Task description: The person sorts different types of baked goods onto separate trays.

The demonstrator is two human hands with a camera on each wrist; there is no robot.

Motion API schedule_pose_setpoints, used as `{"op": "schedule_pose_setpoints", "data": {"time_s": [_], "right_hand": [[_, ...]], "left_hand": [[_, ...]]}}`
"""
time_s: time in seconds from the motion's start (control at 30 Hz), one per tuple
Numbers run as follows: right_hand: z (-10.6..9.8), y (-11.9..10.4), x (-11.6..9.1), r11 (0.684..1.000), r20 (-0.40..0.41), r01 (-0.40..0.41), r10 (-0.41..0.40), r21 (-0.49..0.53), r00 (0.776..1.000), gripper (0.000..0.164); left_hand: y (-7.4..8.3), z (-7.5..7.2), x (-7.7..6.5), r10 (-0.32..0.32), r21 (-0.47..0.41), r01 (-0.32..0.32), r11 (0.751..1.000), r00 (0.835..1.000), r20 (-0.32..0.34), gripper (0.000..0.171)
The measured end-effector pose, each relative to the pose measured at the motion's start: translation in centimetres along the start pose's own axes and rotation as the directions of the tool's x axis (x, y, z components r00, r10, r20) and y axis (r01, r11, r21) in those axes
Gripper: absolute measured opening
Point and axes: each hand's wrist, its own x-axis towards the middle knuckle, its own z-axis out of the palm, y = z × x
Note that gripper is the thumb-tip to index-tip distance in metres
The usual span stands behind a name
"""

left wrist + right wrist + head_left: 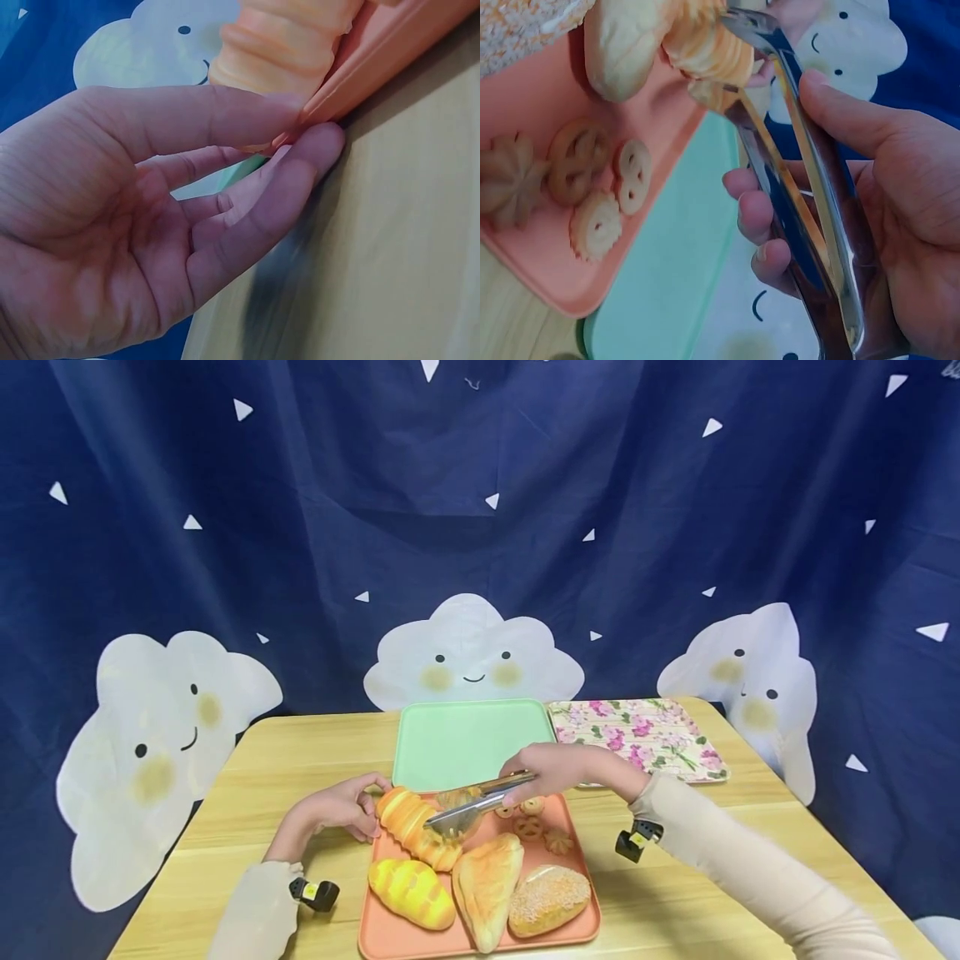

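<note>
Reaching for the long orange bread (pixel 411 823) looks like the step in hand. In the head view, it lies at the far left of the orange tray (pixel 420 943), and the right hand (pixel 555 766) grips the tongs (pixel 467 812) by it. In the left wrist view, the left hand (pixel 127 232) pinches the tray's edge. In the right wrist view, the tong tips are apart; the next move probably needs a soft squeeze. I can read no words.

Glossy metal tongs (pixel 832 199), wood-grained table (pixel 307 752)

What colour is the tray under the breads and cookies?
Salmon-orange. The tray shows best in the head view.
</note>
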Motion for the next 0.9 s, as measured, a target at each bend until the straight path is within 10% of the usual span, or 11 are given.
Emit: {"op": "schedule_pose_setpoints", "data": {"time_s": [0.53,0.9], "right_hand": [[1.8,-1.2,0.7,0.97,-0.087,-0.221,0.213,-0.102,0.973,0.034],[2.3,-0.8,0.0,0.985,-0.22,-0.095,0.061,-0.147,0.974,0.033]], "left_hand": [[0.1,-0.1,0.1,-0.002,-0.019,0.002,1.0,1.0,0.006,0.061],[-0.3,0.0,0.1,-0.001,-0.038,0.001,0.999,1.0,0.01,0.06]]}}
